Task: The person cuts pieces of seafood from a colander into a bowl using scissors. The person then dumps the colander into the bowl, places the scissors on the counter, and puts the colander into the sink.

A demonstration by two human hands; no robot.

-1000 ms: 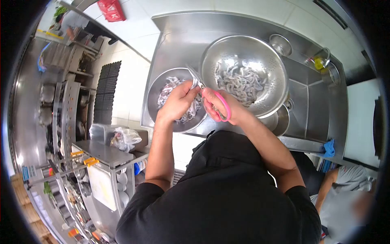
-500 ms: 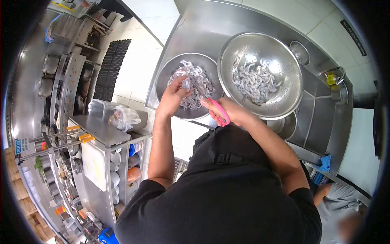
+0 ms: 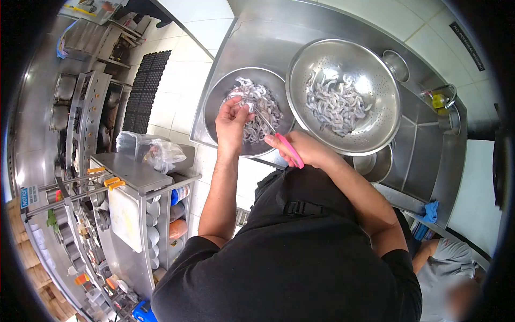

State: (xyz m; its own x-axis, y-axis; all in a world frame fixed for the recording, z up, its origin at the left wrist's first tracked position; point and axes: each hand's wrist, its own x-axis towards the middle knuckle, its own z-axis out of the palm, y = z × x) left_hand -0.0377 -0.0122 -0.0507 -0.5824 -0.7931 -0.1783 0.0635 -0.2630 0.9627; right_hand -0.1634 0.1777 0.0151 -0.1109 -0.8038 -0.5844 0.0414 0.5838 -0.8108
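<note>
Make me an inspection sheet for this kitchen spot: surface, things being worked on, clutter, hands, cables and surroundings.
Surface: steel sink counter, bowl and colander on it.
Job's things: pink-handled scissors; steel bowl and perforated colander, both holding what look like raw shrimp.
Clutter: small round steel container beside the colander; blue cloth at the sink's edge.
Hands: left hand over the bowl, its fingers apparently pinching a pale piece; right hand gripping the scissors.
Cables: nothing seen.
Surroundings: black floor mat; steel cart; person in grey.
</note>
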